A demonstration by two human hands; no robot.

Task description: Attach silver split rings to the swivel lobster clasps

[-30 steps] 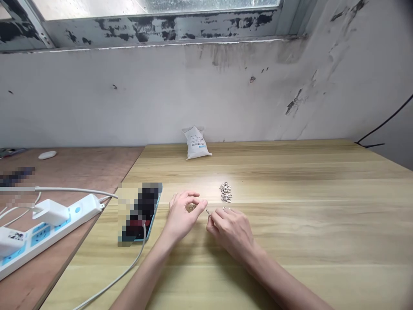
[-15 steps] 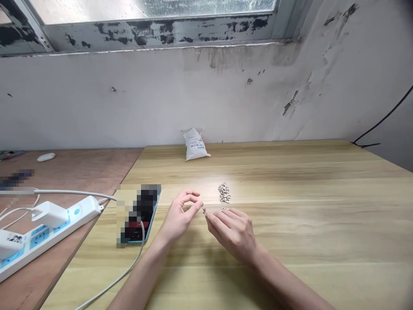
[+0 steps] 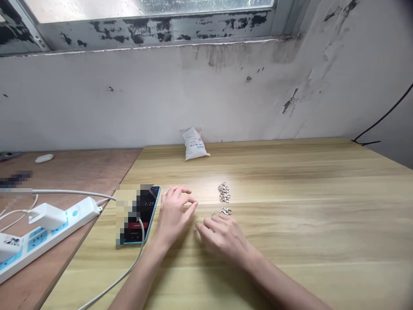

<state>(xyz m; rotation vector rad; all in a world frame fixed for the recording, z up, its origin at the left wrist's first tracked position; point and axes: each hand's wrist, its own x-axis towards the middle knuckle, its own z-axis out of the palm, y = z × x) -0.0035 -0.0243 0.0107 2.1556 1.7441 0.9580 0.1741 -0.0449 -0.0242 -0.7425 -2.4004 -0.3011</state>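
The small metal piece [image 3: 195,225] is at the fingertips of the right hand [image 3: 222,234], low over the table and in front of the left hand [image 3: 174,211]. The right thumb is mostly hidden, but the fingers look drawn together on the piece. The left hand's fingers are apart and loosely curved, with no piece visible between them; a bit of metal [image 3: 189,206] shows through the gap beside its thumb.

For something this slight, a light pinch at the very tips seems best, with the wrist low for steadiness. Keeping the left fingers clear of the piece would leave its outline readable, and turning it gently should be safer than squeezing, since smooth metal probably slips easily.

Just beyond the right knuckles are a small ring [image 3: 213,214] and a little cluster of metal clasps [image 3: 226,211], shiny and curved. Farther back is a heaped pile of clasps [image 3: 224,193], their loops overlapping; careless lifting could tangle them.

The tabletop [image 3: 290,241] is smooth, with pale, streaky wood grain. Left of the hands lies a flat, blue-edged phone [image 3: 151,215] with a pale cable [image 3: 142,243] over it. A crinkled white plastic packet [image 3: 195,145] leans near the stained, chipped plaster wall [image 3: 145,99].
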